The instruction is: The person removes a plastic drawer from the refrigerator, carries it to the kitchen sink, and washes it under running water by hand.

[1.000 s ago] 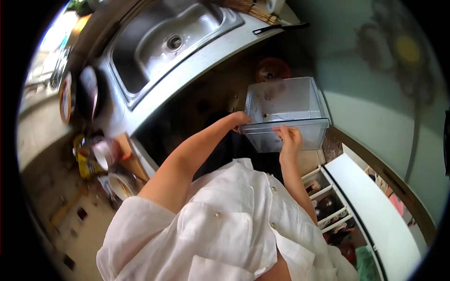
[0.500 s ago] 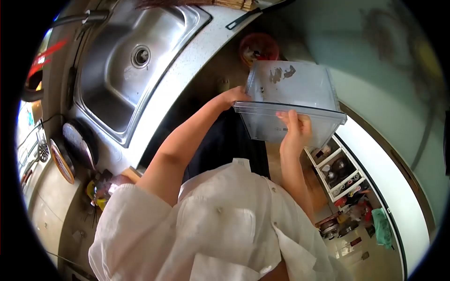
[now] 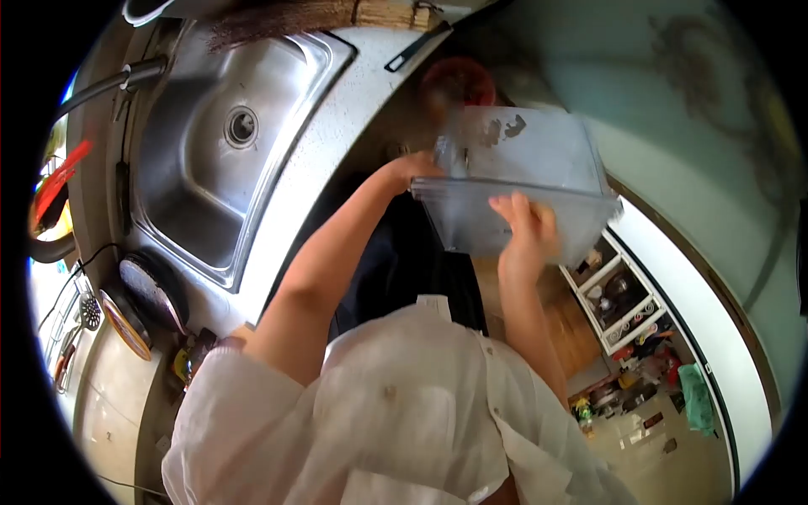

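A clear drawer (image 3: 547,156) beside the worktop (image 3: 343,118)

The left hand (image 3: 414,170) curls closed over the left corner of the rim (image 3: 471,183), its fingertips hidden. The drawer, in front of the person's body, looks light and stiff; its smooth walls would likely slip if wet and might crack if knocked. The thick rim seems the best hold, near each end. The right hand (image 3: 526,229) is half curled at the front panel (image 3: 465,223); blur hides whether it grips.

Around it, from the left, come pans (image 3: 151,286), a steel sink (image 3: 198,160) set in the pale worktop, a straw brush (image 3: 320,18), a red bowl (image 3: 473,77) beyond the drawer, a white rack (image 3: 613,273), glossy floor (image 3: 623,467) and a greenish wall (image 3: 673,126).
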A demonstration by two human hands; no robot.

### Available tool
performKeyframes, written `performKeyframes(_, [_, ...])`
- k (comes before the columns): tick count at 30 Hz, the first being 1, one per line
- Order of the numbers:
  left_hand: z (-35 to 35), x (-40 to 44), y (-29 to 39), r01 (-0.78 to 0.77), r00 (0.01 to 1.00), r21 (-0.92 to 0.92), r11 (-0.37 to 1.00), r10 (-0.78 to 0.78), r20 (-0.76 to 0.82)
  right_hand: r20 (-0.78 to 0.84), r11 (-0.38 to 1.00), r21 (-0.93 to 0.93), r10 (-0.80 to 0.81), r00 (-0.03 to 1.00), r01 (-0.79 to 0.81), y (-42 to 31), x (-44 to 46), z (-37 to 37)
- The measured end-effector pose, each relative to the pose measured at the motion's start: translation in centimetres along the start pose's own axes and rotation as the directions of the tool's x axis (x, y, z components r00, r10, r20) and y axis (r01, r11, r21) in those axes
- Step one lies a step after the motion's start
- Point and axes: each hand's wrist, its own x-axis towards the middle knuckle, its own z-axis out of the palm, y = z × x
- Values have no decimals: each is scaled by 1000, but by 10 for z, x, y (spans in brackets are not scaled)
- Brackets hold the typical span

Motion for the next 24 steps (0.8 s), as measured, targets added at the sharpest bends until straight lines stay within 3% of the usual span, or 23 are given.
performKeyframes(2, [4,53,-59,-166,977,144,976,142,160,-9,1000,9,9,1000,-9,20,18,-4])
performKeyframes(3, [4,87,-99,-293,949,135,947,271,160,1,999,40,14,1000,-14,34,30,-9])
performKeyframes(6, [12,90,-91,-99,988,-86,991,108,112,-24,998,33,62,998,-62,49,37,-14])
performKeyframes(8, [8,93,-68,214,977,-313,925,-195,89,-34,997,44,57,998,-56,58,47,-11])
performKeyframes(12, [-4,132,-87,380,911,-353,855,-278,305,-90,992,58,117,989,-112,53,65,-5])
performKeyframes(15, [-16,140,-84,204,968,-175,963,-171,186,-102,984,109,149,984,-138,28,71,-2])
performKeyframes(17, [-24,98,-24,103,986,96,990,-114,122,-105,981,153,133,985,-116,-7,61,0])
performKeyframes(18, [-28,94,-14,87,985,127,988,-104,140,-102,980,156,138,985,-121,-3,67,2])
performKeyframes(24, [-10,149,-91,285,940,-311,907,-200,278,-169,967,108,249,954,-233,56,101,-8])
